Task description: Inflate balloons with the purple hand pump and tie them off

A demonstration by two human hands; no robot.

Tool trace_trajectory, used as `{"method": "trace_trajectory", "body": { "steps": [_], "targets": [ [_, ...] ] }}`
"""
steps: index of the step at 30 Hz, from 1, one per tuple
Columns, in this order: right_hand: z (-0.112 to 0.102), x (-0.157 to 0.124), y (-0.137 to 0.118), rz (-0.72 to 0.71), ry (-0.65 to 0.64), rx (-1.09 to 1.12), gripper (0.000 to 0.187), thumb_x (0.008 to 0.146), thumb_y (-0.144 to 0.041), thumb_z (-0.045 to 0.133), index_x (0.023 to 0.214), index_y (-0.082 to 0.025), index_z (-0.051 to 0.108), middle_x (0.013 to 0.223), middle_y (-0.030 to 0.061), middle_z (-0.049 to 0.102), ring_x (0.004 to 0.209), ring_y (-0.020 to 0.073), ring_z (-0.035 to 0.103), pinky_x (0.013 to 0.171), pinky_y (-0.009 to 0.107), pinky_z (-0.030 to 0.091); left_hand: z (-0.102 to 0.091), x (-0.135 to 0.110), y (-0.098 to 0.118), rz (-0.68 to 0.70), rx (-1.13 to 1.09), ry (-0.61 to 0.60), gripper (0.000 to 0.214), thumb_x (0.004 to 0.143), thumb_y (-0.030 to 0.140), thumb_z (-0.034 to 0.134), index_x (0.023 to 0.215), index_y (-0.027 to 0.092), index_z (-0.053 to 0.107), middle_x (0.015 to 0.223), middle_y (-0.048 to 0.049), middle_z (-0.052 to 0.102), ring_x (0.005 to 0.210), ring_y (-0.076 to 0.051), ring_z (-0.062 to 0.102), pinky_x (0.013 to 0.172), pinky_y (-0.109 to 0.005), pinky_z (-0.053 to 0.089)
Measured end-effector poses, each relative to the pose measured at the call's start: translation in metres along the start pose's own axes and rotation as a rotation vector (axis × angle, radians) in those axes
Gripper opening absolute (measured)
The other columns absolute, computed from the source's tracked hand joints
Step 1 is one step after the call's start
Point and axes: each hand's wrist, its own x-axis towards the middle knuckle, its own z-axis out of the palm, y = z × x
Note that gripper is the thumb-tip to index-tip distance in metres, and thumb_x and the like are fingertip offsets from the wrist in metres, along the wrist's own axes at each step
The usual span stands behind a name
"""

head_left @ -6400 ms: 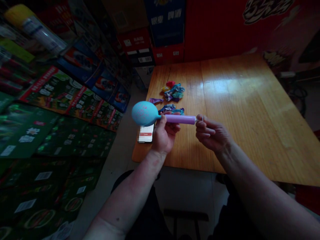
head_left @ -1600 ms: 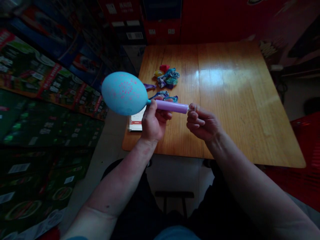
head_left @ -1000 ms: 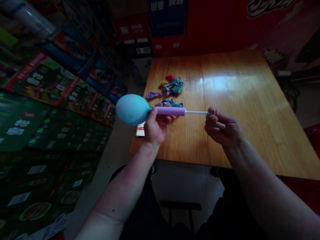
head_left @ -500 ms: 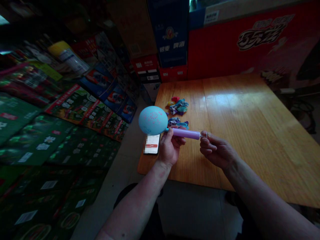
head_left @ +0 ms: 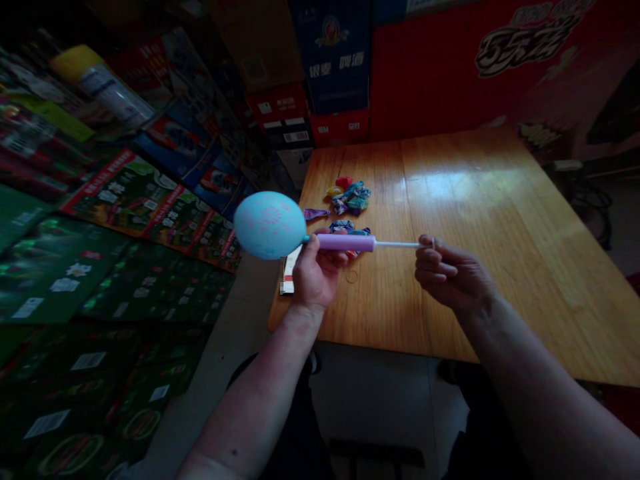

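Blue balloon (head_left: 270, 225), purple pump (head_left: 355, 243), rod (head_left: 399, 245) extended

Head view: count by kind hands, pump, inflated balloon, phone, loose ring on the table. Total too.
Left hand and right hand: 2
Purple pump: 1
Inflated balloon: 1
Phone: 1
Thin ring: 1
Total: 6
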Motion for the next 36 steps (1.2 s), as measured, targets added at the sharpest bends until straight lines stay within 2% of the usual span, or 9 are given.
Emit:
{"method": "trace_trajectory", "body": {
  "steps": [2, 7, 9, 12, 17, 23, 29, 33, 36],
  "targets": [
    [0.002, 0.001, 0.001, -0.02, 0.023, 0.04, 0.006, 0.089, -0.013, 0.07, 0.092, -0.018, 0.067, 0.066, -0.0081, 0.055, 0.043, 0.0006, 0.019, 0.044, 0.009, 0.036, 0.0, 0.001, 0.0, 0.03, 0.009, 0.02, 0.025, 0.096, 0.042, 0.074, 0.105, 0.019, 0.072, 0.106, -0.0112, 0.082, 0.067, -0.013, 0.071, 0.064, -0.023, 0.056],
    [0.007, 0.006, 0.011, 0.069, 0.024, 0.003, 0.007, 0.087, -0.017, 0.074, 0.09, -0.017, 0.068, 0.064, -0.0066, 0.056, 0.044, 0.0015, 0.022, 0.043, 0.012, 0.038, 0.002, -0.003, -0.005, -0.078, 0.057, -0.034, 0.032, 0.094, 0.048, 0.075, 0.108, 0.02, 0.07, 0.109, -0.0115, 0.081, 0.067, -0.015, 0.07, 0.063, -0.026, 0.055],
    [0.006, 0.004, 0.005, 0.043, 0.022, -0.031, 0.002, 0.091, -0.016, 0.07, 0.091, -0.017, 0.069, 0.065, -0.0061, 0.056, 0.043, 0.0016, 0.022, 0.043, 0.012, 0.037, 0.0, -0.001, -0.003, -0.053, 0.059, -0.013, 0.032, 0.094, 0.047, 0.076, 0.107, 0.019, 0.071, 0.107, -0.0114, 0.081, 0.07, -0.015, 0.072, 0.064, -0.026, 0.055],
    [0.006, 0.004, 0.001, -0.019, 0.033, -0.01, 0.007, 0.094, -0.014, 0.065, 0.09, -0.018, 0.068, 0.065, -0.0069, 0.055, 0.043, 0.0014, 0.021, 0.043, 0.011, 0.036, -0.002, 0.002, -0.002, 0.016, 0.048, 0.06, 0.03, 0.096, 0.047, 0.073, 0.106, 0.019, 0.072, 0.104, -0.01, 0.081, 0.068, -0.014, 0.07, 0.064, -0.025, 0.055],
    [0.009, 0.005, 0.008, 0.027, 0.001, -0.052, 0.008, 0.088, -0.018, 0.076, 0.091, -0.018, 0.068, 0.064, -0.0071, 0.055, 0.045, 0.0014, 0.022, 0.045, 0.012, 0.037, 0.001, 0.001, -0.009, -0.092, 0.0, -0.036, 0.029, 0.097, 0.046, 0.072, 0.108, 0.019, 0.071, 0.107, -0.0114, 0.081, 0.064, -0.014, 0.069, 0.063, -0.026, 0.056],
    [0.011, 0.003, 0.003, -0.074, 0.062, -0.082, 0.006, 0.091, -0.015, 0.069, 0.089, -0.02, 0.068, 0.064, -0.0073, 0.053, 0.045, 0.0022, 0.016, 0.044, 0.014, 0.03, -0.002, 0.006, -0.005, 0.015, 0.008, 0.063, 0.029, 0.1, 0.046, 0.069, 0.107, 0.018, 0.072, 0.104, -0.01, 0.081, 0.066, -0.012, 0.068, 0.065, -0.023, 0.056],
    [0.017, -0.001, 0.007, 0.008, 0.116, -0.124, 0.007, 0.085, -0.018, 0.074, 0.087, -0.02, 0.067, 0.063, -0.0066, 0.05, 0.048, 0.0042, 0.012, 0.044, 0.018, 0.026, 0.002, -0.002, -0.01, -0.074, -0.015, -0.067, 0.031, 0.099, 0.047, 0.07, 0.112, 0.018, 0.072, 0.108, -0.0123, 0.081, 0.068, -0.014, 0.071, 0.064, -0.025, 0.058],
    [0.018, -0.004, 0.004, -0.078, 0.141, -0.104, 0.006, 0.087, -0.017, 0.071, 0.086, -0.02, 0.066, 0.062, -0.0074, 0.048, 0.048, 0.0043, 0.008, 0.043, 0.018, 0.023, 0.003, -0.002, -0.008, 0.005, -0.004, -0.003, 0.031, 0.101, 0.047, 0.068, 0.112, 0.018, 0.073, 0.107, -0.0107, 0.081, 0.068, -0.012, 0.07, 0.066, -0.024, 0.057],
    [0.022, -0.001, 0.012, -0.046, 0.106, -0.124, 0.008, 0.086, -0.02, 0.074, 0.086, -0.02, 0.066, 0.062, -0.0073, 0.047, 0.048, 0.0044, 0.013, 0.045, 0.019, 0.027, 0.004, -0.001, -0.014, -0.06, -0.033, -0.021, 0.029, 0.104, 0.046, 0.063, 0.11, 0.02, 0.073, 0.107, -0.0102, 0.081, 0.071, -0.013, 0.071, 0.063, -0.023, 0.056]
  ]
}}
